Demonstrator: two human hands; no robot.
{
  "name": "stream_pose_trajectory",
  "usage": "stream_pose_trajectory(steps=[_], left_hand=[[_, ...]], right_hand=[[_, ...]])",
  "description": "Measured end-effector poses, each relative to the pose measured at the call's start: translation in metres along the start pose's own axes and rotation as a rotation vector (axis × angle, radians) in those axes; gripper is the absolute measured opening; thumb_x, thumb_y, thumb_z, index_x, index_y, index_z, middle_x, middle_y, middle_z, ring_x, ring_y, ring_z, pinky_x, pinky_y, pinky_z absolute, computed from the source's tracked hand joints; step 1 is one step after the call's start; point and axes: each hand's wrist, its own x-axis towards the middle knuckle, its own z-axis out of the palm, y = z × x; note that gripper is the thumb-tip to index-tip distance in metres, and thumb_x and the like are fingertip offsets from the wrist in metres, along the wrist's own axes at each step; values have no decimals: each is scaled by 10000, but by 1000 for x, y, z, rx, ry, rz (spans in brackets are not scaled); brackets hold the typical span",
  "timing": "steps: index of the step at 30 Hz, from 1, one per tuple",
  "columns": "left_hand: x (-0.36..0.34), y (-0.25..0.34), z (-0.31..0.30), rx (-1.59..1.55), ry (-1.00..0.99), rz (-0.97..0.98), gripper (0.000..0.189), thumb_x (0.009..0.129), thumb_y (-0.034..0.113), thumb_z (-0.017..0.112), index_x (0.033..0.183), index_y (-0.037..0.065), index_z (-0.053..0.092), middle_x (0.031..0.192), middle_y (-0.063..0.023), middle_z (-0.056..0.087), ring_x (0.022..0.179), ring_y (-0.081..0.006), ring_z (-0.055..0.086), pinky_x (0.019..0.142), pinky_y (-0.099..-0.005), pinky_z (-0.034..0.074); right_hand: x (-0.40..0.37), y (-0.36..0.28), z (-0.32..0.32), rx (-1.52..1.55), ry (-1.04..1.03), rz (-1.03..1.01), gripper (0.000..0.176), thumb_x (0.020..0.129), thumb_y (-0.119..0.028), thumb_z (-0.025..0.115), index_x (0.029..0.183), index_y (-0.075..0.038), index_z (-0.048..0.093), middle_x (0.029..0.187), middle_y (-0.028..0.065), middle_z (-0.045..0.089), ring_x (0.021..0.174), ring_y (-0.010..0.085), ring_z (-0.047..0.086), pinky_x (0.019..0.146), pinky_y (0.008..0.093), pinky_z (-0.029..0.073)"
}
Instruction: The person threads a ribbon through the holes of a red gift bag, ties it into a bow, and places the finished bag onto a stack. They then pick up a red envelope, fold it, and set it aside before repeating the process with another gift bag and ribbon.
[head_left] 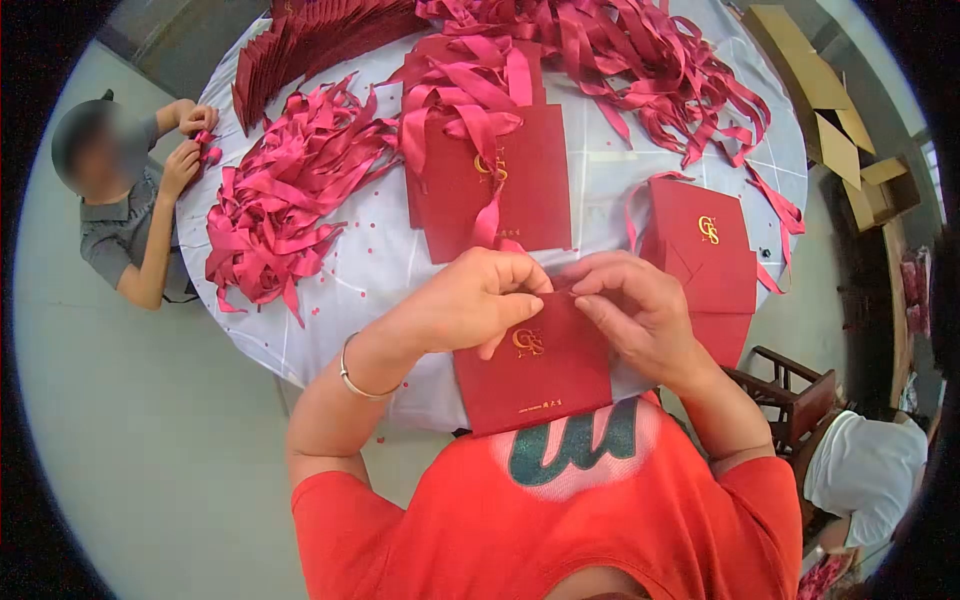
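Note:
Both my hands hold a dark red paper bag with a gold logo point(535, 370) against my chest, at the near edge of the round table point(370, 250). My left hand point(480, 295) pinches the bag's top edge from the left. My right hand point(640, 310) pinches the same top edge from the right, fingers closed on it. A stack of the same red bags point(500, 190) lies just beyond my hands, with red ribbons draped over it. Another small stack of red bags point(705, 250) lies to the right.
A heap of red ribbons point(290, 190) covers the table's left, more ribbons point(650, 60) lie at the far side, and a fanned row of red bags point(310, 40) sits far left. Another person point(130, 200) sits at the left edge handling ribbon. A wooden chair point(790, 390) and cardboard point(830, 120) stand right.

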Motion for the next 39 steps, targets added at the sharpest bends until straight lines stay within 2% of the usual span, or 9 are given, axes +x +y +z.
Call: stream_pose_trajectory(steps=[5,7,8,11,14,23,27,33,39], left_hand=[[-2,1,2,-8,45,1,132,938,19,509,1056,-37,524,652,-7,544,378,-60,451,353,-207,350],[-2,1,0,-23,39,13,129,938,22,509,1053,-36,526,641,-7,543,377,-61,451,353,-204,347],[-1,1,-1,-29,16,2,128,938,27,511,1048,-36,526,633,-6,543,376,-59,450,352,-202,344],[-1,3,-6,-44,-53,-4,143,926,23,501,1046,-52,527,617,-14,535,382,-74,458,361,-220,352],[-1,1,-8,-62,-121,-5,162,914,10,483,1049,-66,530,609,-23,524,391,-89,466,373,-240,364],[-5,2,5,-62,-55,0,183,911,-4,449,1069,-57,524,622,-27,518,401,-90,467,377,-247,359],[-7,1,8,-100,-27,-17,160,917,-2,467,1073,-24,495,678,-10,524,385,-67,448,368,-210,339],[-3,-1,6,-148,-93,-38,180,893,-17,455,1064,-50,501,721,-58,552,441,-112,522,456,-248,402],[0,-5,6,-101,-112,-21,162,884,-17,482,1040,-47,508,731,-60,558,448,-109,525,462,-245,402]], right_hand=[[6,4,1,-24,-6,-76,126,797,41,679,909,2,637,983,138,669,887,222,658,755,307,518],[10,6,0,-235,-71,-311,131,796,31,686,910,-3,634,962,132,665,885,223,658,759,314,518],[12,7,0,-235,-71,-309,131,796,31,686,910,-3,634,962,132,665,885,223,658,759,314,518],[12,16,2,-54,-90,-203,120,804,12,690,907,-9,633,939,101,647,843,182,638,733,285,503],[8,20,-1,343,-191,221,81,848,-25,675,915,-16,631,900,28,588,781,80,537,692,225,443],[5,29,4,236,-131,71,81,875,-50,660,943,-23,627,868,6,599,775,73,540,703,221,446],[3,29,7,259,-112,82,85,883,-62,657,953,-24,628,865,5,606,789,64,541,704,218,447],[1,28,9,292,-112,145,93,890,-73,654,966,-25,635,851,0,612,772,55,537,692,213,447],[3,27,9,281,-129,155,91,884,-67,657,962,-22,641,854,3,633,771,57,547,692,215,452]])
